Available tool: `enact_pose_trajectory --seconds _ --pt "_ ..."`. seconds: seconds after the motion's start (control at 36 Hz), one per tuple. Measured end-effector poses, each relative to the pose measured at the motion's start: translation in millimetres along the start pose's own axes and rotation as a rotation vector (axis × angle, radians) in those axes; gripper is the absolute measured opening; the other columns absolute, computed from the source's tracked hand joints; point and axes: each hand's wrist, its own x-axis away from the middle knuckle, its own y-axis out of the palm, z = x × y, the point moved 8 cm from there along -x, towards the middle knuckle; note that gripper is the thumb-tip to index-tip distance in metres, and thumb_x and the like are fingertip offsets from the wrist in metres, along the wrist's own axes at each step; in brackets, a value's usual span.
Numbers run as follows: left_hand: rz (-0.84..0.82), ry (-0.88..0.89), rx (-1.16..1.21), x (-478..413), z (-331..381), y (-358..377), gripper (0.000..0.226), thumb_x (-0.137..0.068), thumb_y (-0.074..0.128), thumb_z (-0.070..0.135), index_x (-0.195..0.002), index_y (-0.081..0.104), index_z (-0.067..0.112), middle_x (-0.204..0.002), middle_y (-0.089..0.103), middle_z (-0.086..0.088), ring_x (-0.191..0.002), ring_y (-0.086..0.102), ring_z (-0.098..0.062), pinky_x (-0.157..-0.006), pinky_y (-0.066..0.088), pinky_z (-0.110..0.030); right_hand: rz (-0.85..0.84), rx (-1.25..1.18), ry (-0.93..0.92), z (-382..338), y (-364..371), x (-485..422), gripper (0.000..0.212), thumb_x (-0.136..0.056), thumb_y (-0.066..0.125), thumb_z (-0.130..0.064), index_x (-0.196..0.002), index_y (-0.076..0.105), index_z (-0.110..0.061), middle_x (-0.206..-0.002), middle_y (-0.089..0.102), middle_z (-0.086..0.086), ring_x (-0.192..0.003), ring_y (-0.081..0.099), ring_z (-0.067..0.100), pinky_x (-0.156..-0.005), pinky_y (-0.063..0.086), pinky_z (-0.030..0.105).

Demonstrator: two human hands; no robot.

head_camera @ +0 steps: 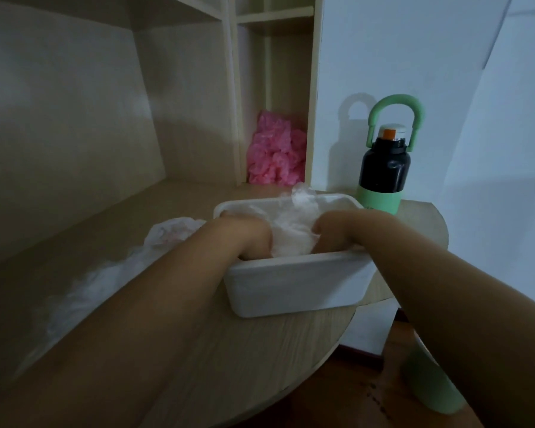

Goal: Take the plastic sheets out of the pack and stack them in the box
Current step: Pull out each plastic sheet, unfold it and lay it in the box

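Plastic sheets [291, 237] fill box [291, 284]; right hand's [337, 227] fingers [319, 227] curl onto them, left hand's [244, 236] hidden.

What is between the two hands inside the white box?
Crumpled clear plastic sheets fill the gap between the left hand and the right hand in the box, seen in the head view.

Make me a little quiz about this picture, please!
1. True or false: the left hand and the right hand both reach into the white box.
2. The crumpled plastic in the shelf nook is: A blue, B pink, C yellow?
3. Fill in: the bottle behind the box has a ___ handle.
Key: 1 true; 2 B; 3 green.
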Motion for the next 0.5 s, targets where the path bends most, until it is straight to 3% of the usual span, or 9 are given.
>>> enact_pose_trajectory --seconds 0.14,0.19,0.25,0.36,0.44,0.5 --pt "0.198 0.01 0.245 29 -15 -25 0.044 -0.084 0.062 0.055 -0.111 0.07 0.022 -0.115 0.065 0.005 -0.105 0.058 -0.014 -0.095 0.047 -0.035 0.294 -0.081 -0.067 -13 -36 25 0.045 -0.095 0.049 -0.036 -0.127 0.057 -0.005 -0.131 0.054 0.011 -0.116 0.053 0.026 -0.101 0.042 0.036" --pt "0.329 0.029 0.4 48 -26 -36 0.033 -0.084 0.064 0.051 -0.099 0.073 0.023 -0.097 0.065 0.013 -0.088 0.058 -0.004 -0.08 0.048 -0.023 0.427 -0.158 -0.091 -22 -49 39 0.041 -0.096 0.049 -0.031 -0.127 0.058 -0.006 -0.129 0.056 0.011 -0.115 0.053 0.026 -0.098 0.042 0.034" --pt "0.451 0.031 0.516 66 -39 -42 0.022 -0.087 0.063 0.045 -0.097 0.072 0.028 -0.084 0.059 0.022 -0.076 0.053 0.004 -0.066 0.04 -0.012 0.554 -0.27 -0.111 -32 -59 51 0.038 -0.094 0.051 -0.03 -0.125 0.059 -0.01 -0.126 0.059 0.01 -0.112 0.055 0.025 -0.097 0.043 0.034" --pt "0.682 -0.013 0.728 101 -74 -32 0.021 -0.09 0.063 0.034 -0.105 0.072 0.023 -0.095 0.064 0.014 -0.097 0.06 -0.006 -0.087 0.045 -0.025 0.748 -0.377 -0.144 -71 -61 69 0.027 -0.091 0.05 -0.03 -0.109 0.066 -0.018 -0.107 0.067 0.006 -0.098 0.06 0.026 -0.087 0.05 0.038" --pt "0.802 -0.09 0.785 125 -104 -8 0.019 -0.091 0.063 0.028 -0.106 0.071 0.021 -0.096 0.063 0.014 -0.097 0.058 -0.005 -0.088 0.042 -0.025 0.899 -0.428 -0.2 -111 -56 87 0.025 -0.092 0.048 -0.029 -0.106 0.066 -0.018 -0.096 0.068 0.004 -0.09 0.062 0.023 -0.076 0.049 0.032" --pt "0.847 -0.148 0.841 132 -119 9 0.021 -0.091 0.062 0.027 -0.109 0.07 0.02 -0.097 0.061 0.014 -0.099 0.057 -0.006 -0.088 0.041 -0.024 1.016 -0.5 -0.268 -127 -52 98 0.025 -0.091 0.049 -0.03 -0.103 0.067 -0.016 -0.091 0.07 0.006 -0.085 0.063 0.027 -0.072 0.051 0.035"
